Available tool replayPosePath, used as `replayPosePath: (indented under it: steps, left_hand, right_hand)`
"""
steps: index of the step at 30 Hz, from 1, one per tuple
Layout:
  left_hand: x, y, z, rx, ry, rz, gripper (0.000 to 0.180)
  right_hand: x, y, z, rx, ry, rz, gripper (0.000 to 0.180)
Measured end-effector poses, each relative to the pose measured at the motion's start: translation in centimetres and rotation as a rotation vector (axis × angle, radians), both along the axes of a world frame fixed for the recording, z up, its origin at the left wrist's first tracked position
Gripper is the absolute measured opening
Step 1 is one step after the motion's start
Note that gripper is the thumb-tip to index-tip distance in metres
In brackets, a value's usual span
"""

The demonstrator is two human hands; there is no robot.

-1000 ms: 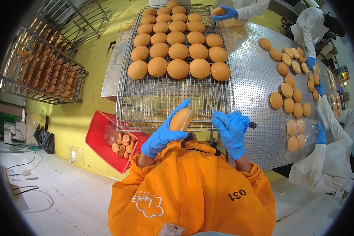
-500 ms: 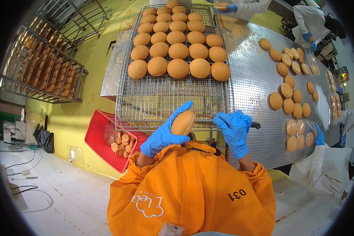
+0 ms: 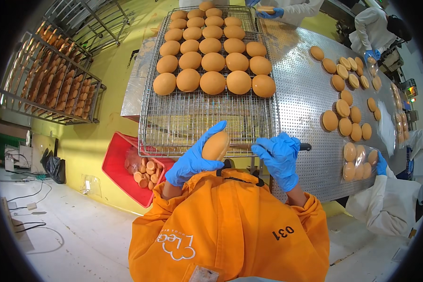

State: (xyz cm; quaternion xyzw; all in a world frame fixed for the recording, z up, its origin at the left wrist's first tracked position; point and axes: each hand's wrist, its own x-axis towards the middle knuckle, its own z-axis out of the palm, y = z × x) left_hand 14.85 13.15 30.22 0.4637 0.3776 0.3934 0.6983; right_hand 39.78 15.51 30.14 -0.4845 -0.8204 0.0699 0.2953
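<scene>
My left hand (image 3: 192,162), in a blue glove, holds a round golden-brown bun (image 3: 215,145) tilted on its edge, with the thumb along one side and fingers beneath. My right hand (image 3: 281,157), also gloved in blue, is closed round a knife whose dark handle end (image 3: 306,147) sticks out to the right. Its thin blade (image 3: 242,146) points left toward the bun; whether the tip touches it I cannot tell. Both hands are over the near edge of a wire rack (image 3: 207,113). Rows of whole buns (image 3: 212,82) cover the rack's far part.
A red crate (image 3: 120,164) with bun pieces stands at lower left. To the right, a perforated metal table (image 3: 296,103) carries loose buns (image 3: 343,108) and a bagged set (image 3: 357,162) under a co-worker's gloved hand (image 3: 380,164). Other co-workers work farther off. A loaded rack trolley (image 3: 56,75) stands left.
The bun and my left hand have shifted slightly left. My right hand with the knife has also moved a little left. At right, the co-worker's bagged buns have shifted.
</scene>
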Motion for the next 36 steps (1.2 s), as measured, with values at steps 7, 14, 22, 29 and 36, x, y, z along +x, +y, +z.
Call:
replayPosePath:
  steps: [7, 14, 22, 29, 36]
  left_hand:
    - [0.0, 0.2, -0.4, -0.044, -0.013, -0.024, 0.096]
    - [0.2, 0.1, -0.5, -0.014, -0.026, -0.037, 0.095]
    - [0.1, 0.2, -1.6, -0.042, -0.017, -0.032, 0.097]
    - [-0.1, 0.3, -1.5, 0.031, 0.0, -0.033, 0.105]
    - [1.1, -0.2, -2.0, 0.871, 0.393, 0.307, 0.122]
  right_hand:
    - [0.0, 0.8, 0.1, 0.117, -0.092, 0.011, 0.021]
    - [0.1, 0.7, 0.5, 0.119, -0.017, 0.075, 0.02]
    - [0.2, 1.3, -0.5, 0.087, -0.066, 0.042, 0.021]
    - [0.6, 1.5, -1.2, 0.103, -0.043, 0.051, 0.02]
    - [-2.2, -1.0, -0.9, -0.139, 0.404, -0.015, 0.016]
